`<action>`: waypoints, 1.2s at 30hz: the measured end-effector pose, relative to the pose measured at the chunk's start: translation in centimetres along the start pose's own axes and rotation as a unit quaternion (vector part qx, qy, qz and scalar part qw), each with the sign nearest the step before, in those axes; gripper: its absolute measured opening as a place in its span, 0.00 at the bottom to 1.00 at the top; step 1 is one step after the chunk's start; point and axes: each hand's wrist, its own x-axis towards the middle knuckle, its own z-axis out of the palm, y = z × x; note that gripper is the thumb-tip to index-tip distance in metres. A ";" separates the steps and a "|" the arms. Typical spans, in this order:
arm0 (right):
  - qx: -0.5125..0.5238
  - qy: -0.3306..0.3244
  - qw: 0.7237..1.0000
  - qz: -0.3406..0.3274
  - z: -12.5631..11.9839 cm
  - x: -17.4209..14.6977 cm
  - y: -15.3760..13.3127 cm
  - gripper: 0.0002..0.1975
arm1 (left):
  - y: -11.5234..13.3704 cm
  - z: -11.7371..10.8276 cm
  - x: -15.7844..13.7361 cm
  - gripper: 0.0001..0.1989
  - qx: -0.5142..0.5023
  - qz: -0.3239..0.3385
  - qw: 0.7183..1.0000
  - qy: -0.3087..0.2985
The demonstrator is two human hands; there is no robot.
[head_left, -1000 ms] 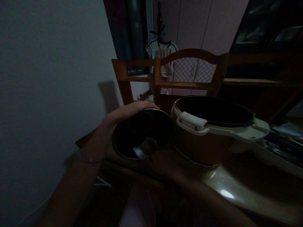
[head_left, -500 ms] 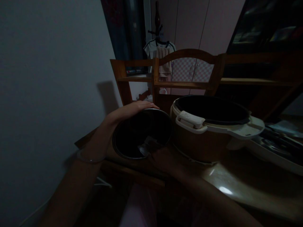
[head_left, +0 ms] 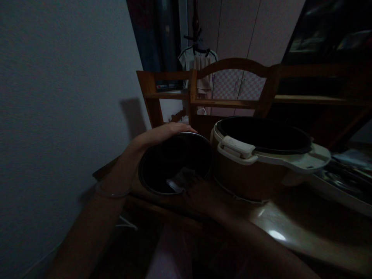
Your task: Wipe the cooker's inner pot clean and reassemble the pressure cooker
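Note:
A dark pot (head_left: 162, 170), which looks like a rice cooker's inner pot, lies tilted with its opening facing me. My left hand (head_left: 162, 133) holds it from above, fingers stretched along the upper outside near the rim. At the lower right of the opening, my right hand (head_left: 200, 193) is closed on a crumpled whitish tissue (head_left: 176, 185) against the inside wall. Shadow hides most of these fingers. Right of the pot stands a lidless rice cooker body (head_left: 241, 176) with a pale rim and handle; its dark inside cannot be made out.
The pot and cooker stand on a glossy table (head_left: 279, 221). Behind them rises a wooden shelf frame (head_left: 226, 102). A wall (head_left: 72, 97) is close on the left. At the right lies a pale tray-like thing (head_left: 343, 190) with dark objects. Clothes (head_left: 203, 66) hang farther back.
My right hand and the tissue have shifted slightly within the pot's lower opening. My left hand keeps its hold. The whole view has moved a little.

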 end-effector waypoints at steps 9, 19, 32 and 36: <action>0.086 -0.038 0.990 -0.103 -1.9 0.0 -0.9 0.30 | 0.5 0.1 -0.1 0.19 0.013 -0.003 1.000 -0.001; 0.093 -0.114 0.988 -0.056 -1.9 0.1 -1.2 0.46 | -0.2 0.1 0.4 0.20 -0.028 -0.004 1.000 -0.006; 0.147 -0.067 0.987 0.004 0.6 0.2 -0.2 0.38 | 0.0 0.3 0.4 0.19 -0.066 -0.040 0.997 0.020; 0.121 -0.076 0.990 -0.003 0.7 0.4 0.1 0.37 | 0.1 0.3 0.3 0.22 -0.057 -0.050 0.997 0.014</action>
